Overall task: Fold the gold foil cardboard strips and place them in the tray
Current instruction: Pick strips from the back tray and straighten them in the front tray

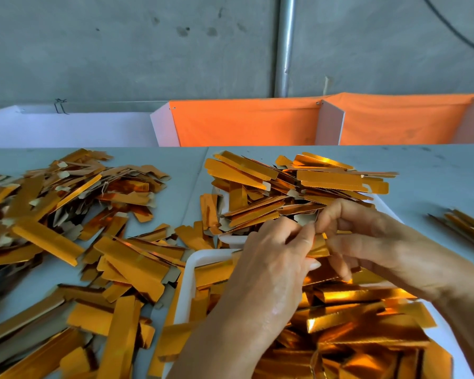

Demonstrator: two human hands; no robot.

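A short gold foil cardboard strip [319, 246] hangs between both hands, just above the near white tray [188, 291]. My left hand [274, 266] pinches its left end and my right hand [367, 239] pinches its upper right end, fingers curled around it. The near tray holds several folded gold strips [353, 318]. A second white tray [385, 205] behind the hands is heaped with flat gold strips [298, 184]. My hands hide most of the held strip.
Loose gold strips [66, 242] cover the grey table on the left and front left. A small bundle of strips [465, 222] lies at the right edge. Orange and white partitions [244, 124] stand behind the table against a concrete wall.
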